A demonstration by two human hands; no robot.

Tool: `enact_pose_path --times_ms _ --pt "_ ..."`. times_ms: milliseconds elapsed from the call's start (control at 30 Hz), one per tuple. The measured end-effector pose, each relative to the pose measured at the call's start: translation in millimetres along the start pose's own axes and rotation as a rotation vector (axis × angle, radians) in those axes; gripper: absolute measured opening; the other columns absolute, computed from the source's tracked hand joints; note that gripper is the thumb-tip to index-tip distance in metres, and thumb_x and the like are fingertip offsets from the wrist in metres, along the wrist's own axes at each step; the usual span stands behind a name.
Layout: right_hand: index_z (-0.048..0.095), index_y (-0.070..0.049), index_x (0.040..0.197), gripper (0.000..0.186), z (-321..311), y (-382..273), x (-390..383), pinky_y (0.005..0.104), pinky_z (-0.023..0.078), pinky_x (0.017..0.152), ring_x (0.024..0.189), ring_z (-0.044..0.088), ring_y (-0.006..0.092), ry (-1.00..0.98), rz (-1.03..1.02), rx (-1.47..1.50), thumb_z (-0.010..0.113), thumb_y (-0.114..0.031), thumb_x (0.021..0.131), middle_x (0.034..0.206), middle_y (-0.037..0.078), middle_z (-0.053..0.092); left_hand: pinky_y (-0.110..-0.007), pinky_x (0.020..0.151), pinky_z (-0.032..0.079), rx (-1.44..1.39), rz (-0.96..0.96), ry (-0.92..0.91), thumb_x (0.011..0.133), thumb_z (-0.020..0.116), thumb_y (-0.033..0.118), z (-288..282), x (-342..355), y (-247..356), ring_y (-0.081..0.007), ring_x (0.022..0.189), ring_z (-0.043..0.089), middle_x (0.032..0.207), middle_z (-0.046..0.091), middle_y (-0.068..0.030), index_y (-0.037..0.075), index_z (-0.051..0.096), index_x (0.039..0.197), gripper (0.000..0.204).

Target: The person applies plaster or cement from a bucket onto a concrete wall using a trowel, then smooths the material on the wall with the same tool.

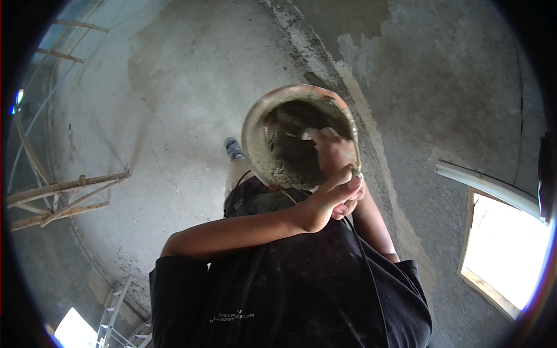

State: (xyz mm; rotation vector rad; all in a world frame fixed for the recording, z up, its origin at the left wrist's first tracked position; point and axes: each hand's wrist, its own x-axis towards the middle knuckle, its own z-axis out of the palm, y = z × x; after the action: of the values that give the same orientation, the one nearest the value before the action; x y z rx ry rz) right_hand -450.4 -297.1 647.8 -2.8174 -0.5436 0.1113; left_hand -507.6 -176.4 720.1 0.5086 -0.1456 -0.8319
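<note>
A round bucket (pixel 253 136), its rim caked with grey-green mortar and orange showing in places, is held tilted in front of my body. My left arm crosses my chest, and my left hand (pixel 342 197) is closed on the bucket's near right edge; whether it grips rim or handle I cannot tell. Inside the bucket's mouth, my right hand (pixel 335 152) is closed around a tool coated in mortar, blurred by motion, which looks like a trowel (pixel 292 120). Wet mortar (pixel 290 165) lines the inside wall. The fingers of my right hand are partly hidden.
Wooden scaffold bars (pixel 69 188) jut in from the left. A metal ladder (pixel 113 313) stands at lower left. On the right are a bright window opening (pixel 505 249) and a long pale strip (pixel 487 185). The grey concrete surface (pixel 191 87) has damp patches and a rough seam.
</note>
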Motion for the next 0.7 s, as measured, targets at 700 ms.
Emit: enact_pose_path --times_ms 700 --pt "0.06 -0.013 0.097 0.018 -23 30 -51 0.0332 0.047 0.06 0.075 0.06 0.0217 -0.129 -0.067 0.446 0.057 -0.014 0.079 0.078 0.006 0.06 -0.018 0.038 0.025 -0.722 -0.134 -0.598 0.09 0.052 0.05 15 63 -28 -0.0043 0.045 0.035 0.066 0.041 -0.0001 0.009 0.042 0.085 0.043"
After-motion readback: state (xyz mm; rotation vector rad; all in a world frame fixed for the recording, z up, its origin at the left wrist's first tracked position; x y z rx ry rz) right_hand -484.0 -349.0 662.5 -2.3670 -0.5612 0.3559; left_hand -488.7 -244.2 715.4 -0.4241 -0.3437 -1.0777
